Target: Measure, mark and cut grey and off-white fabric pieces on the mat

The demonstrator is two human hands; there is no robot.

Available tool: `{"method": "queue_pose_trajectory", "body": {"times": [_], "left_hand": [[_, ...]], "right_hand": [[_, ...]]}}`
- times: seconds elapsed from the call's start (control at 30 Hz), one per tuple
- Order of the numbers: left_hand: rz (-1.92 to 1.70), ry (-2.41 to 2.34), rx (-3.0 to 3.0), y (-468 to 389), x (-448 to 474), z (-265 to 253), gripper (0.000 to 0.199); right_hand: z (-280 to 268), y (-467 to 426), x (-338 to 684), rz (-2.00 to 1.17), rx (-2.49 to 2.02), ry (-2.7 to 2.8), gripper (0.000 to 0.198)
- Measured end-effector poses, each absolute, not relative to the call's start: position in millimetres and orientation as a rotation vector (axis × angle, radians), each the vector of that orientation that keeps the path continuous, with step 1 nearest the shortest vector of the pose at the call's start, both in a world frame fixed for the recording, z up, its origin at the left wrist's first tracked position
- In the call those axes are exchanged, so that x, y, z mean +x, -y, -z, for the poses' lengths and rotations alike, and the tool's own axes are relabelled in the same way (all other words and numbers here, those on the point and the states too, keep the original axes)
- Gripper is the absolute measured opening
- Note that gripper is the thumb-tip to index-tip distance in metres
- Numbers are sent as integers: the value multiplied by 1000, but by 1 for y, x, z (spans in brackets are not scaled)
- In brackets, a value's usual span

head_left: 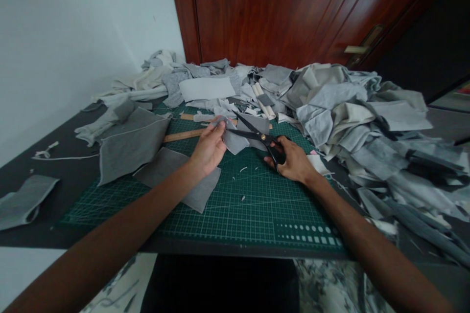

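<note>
My left hand (210, 150) pinches a small piece of grey fabric (236, 143), lifted a little above the cutting mat. Black-handled scissors (263, 137) are in my right hand (294, 160), with fingers through the handles. The blades stand apart and point left, the lower one at the fabric near my left fingertips; whether it touches the cloth I cannot tell. Behind the blades, another grey fabric piece (257, 123) lies on the green cutting mat (249, 220). A flat grey fabric piece (201, 190) is partly hidden under my left forearm.
Wooden rulers (183, 135) lie across the mat. A larger grey cloth (134, 144) rests at left, with a folded grey piece (27, 200) by the table's left edge. Heaped fabric scraps (330, 93) line the back and right. A wooden door (264, 14) stands behind.
</note>
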State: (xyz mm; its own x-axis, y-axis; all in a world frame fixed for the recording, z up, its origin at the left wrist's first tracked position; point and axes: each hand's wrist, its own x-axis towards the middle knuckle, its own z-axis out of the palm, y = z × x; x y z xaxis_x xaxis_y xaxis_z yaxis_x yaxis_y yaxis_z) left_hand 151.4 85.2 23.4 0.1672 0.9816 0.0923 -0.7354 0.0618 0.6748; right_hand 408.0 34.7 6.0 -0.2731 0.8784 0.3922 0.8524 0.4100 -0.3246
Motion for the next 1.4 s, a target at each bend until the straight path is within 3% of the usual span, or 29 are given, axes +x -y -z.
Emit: {"method": "queue_pose_trajectory", "body": {"times": [0.7,1.17,1.4], "left_hand": [[-1370,-450,793,-82,155,-25,9],[-1411,-530,756,-78,156,-23,11],[-1482,-547,746,-85,149,-23,16]], "right_hand": [[-2,-36,410,73,-1500,2089,37],[-6,-36,408,-16,-1508,2024,34],[-9,-34,409,116,-1505,2094,36]]}}
